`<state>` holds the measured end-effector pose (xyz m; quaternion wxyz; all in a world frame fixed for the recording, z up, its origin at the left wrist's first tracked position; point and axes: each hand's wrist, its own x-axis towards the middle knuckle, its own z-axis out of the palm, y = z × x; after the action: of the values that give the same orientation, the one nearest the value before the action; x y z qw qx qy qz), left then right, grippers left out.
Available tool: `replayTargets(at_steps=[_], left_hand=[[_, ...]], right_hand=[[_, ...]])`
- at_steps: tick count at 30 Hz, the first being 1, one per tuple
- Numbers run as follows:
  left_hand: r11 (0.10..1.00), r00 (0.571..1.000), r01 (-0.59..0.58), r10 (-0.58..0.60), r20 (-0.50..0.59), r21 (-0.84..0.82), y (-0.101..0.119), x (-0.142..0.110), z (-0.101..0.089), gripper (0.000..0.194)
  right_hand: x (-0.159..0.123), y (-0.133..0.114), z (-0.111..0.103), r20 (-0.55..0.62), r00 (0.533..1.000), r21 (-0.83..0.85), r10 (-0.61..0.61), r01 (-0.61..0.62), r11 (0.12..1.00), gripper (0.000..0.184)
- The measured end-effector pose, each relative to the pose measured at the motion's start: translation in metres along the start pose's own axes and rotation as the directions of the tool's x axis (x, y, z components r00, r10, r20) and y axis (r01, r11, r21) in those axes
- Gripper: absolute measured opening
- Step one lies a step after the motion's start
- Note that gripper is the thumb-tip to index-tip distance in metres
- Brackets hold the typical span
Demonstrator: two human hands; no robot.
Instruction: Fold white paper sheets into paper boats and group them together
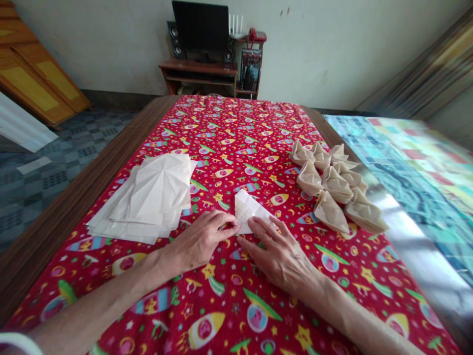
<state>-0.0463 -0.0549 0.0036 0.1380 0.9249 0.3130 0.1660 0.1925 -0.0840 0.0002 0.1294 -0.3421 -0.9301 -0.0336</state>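
Observation:
A small white sheet of folded paper (248, 207) lies on the red cloth in front of me, a triangular shape with crease lines. My left hand (209, 234) pinches its lower left corner between thumb and forefinger. Lying over its lower right part is my right hand (275, 251), fingers stretched out and apart, pressing it on the cloth. To the left rests a loose stack of creased paper sheets (158, 185). On the right, several folded paper shapes with pointed ends (336, 185) stand grouped together.
A red cloth (236, 143) printed with rockets covers the brown table (111, 172). Beside its right edge is a bed-like surface with a patterned blue cover (417, 182). A desk with a monitor (201, 32) stands at the far wall, and a wooden cabinet (40, 74) at far left.

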Motion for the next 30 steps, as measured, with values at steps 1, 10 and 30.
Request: replayTargets(at_steps=[1, 10, 30], left_hand=[[1.000, 1.000, 0.001, -0.001, 0.001, 0.001, 0.000, 0.000, 0.000, 0.044], [0.999, 1.000, -0.017, 0.017, -0.010, 0.033, 0.000, 0.000, 0.000, 0.042], [0.983, 0.933, 0.101, -0.147, -0.328, -0.151, 0.005, 0.018, 0.022, 0.005]], right_hand=[[0.000, 0.000, 0.000, 0.002, 1.000, -0.003, 0.005, -0.005, 1.000, 0.035], [0.004, -0.002, 0.000, -0.024, 1.000, 0.008, 0.018, -0.018, 1.000, 0.036], [0.001, -0.004, 0.000, -0.064, 0.997, 0.033, 0.039, -0.037, 0.999, 0.033]])
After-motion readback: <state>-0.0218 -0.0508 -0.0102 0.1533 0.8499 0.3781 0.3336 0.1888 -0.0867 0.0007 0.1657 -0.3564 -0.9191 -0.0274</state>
